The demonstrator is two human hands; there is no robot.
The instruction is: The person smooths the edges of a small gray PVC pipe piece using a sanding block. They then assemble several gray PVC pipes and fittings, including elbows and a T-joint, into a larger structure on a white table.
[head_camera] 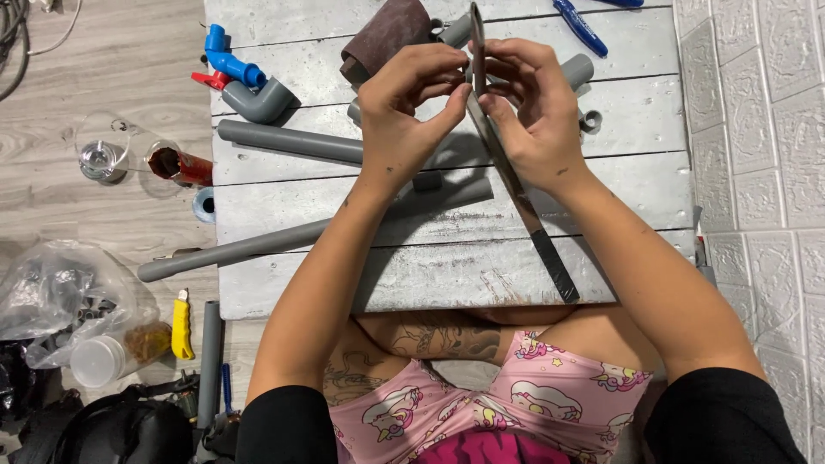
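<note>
Seated at a grey plank table (601, 198), I pinch a long hacksaw blade (507, 163) between both sets of fingers, its taped end angled down toward my lap. My left hand (404, 107) clenches around the blade's upper part; my right hand (528, 107) grips it from the other side. Beneath my wrists lie two long grey pipes (284, 140), partly hidden by my forearms. Farther off sit a grey elbow fitting (258, 101), a blue valve (228, 60) and a brown sandpaper roll (382, 34).
</note>
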